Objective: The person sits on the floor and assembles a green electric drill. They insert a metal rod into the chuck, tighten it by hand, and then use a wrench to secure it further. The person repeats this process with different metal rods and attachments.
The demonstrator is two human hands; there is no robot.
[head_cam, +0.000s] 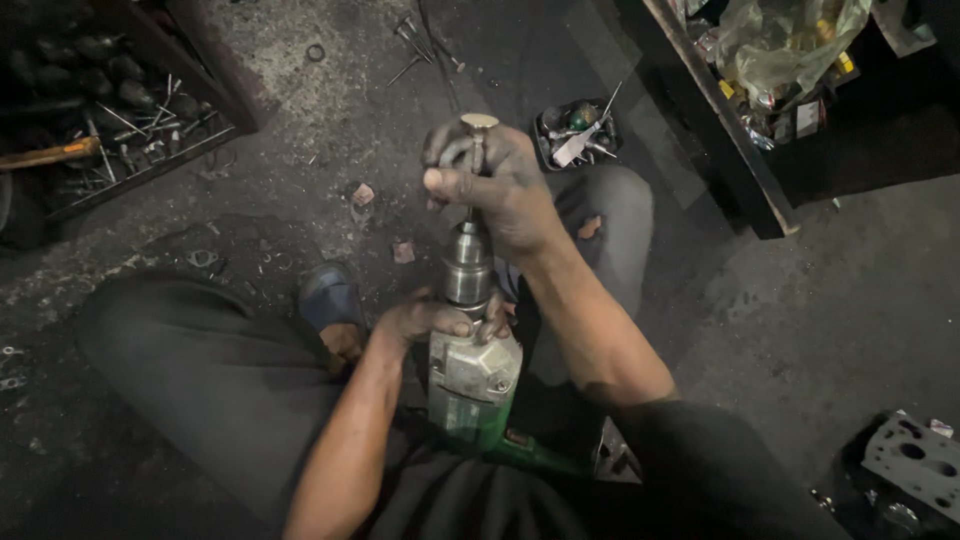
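Note:
An electric drill (pixel 474 375) with a grey metal gear case and a green body stands upright between my knees, chuck (pixel 467 268) pointing up. My left hand (pixel 418 322) is wrapped around the top of the gear case just below the chuck. My right hand (pixel 495 182), blackened with grease, grips a thin metal stem with a round flat head (pixel 479 122) that rises out of the chuck. Most of the stem is hidden inside my fingers.
I sit on a dirty concrete floor. A small black tray of metal bits (pixel 578 132) lies beyond my right knee. A crate of tools (pixel 120 120) is at upper left, a dark shelf with plastic bags (pixel 790 60) at upper right, a grey metal block with holes (pixel 915 460) at lower right.

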